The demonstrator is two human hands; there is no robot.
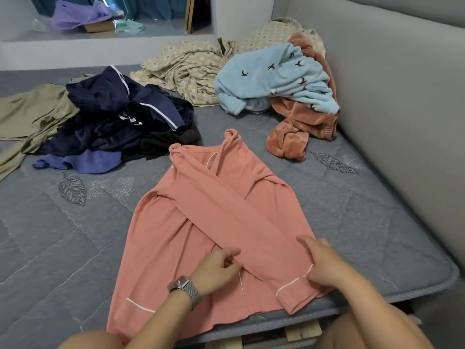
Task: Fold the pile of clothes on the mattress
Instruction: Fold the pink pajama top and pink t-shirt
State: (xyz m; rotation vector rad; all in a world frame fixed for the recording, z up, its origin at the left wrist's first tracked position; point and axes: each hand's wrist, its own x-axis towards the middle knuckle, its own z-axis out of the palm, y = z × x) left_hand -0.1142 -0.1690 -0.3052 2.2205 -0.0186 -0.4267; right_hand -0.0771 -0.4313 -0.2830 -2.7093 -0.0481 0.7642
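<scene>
A salmon-pink long-sleeved top (176,235) with white piping lies spread on the grey mattress (63,248), collar away from me. One sleeve is folded diagonally across its body, cuff at the lower right. My left hand (216,269), with a metal watch on the wrist, pinches the sleeve's left edge near the hem. My right hand (320,261) rests on the sleeve just above the cuff, fingers pointing left. Unfolded clothes lie further back: a dark navy heap (120,117), a light blue fleece (271,79) on a rust-coloured fleece (297,127), and a beige patterned garment (186,69).
An olive garment (27,114) spreads at the far left. A grey padded headboard (402,109) runs along the right side. The mattress's near edge sits on wooden slats (302,331). A white ledge (100,39) behind holds a purple bag and a box.
</scene>
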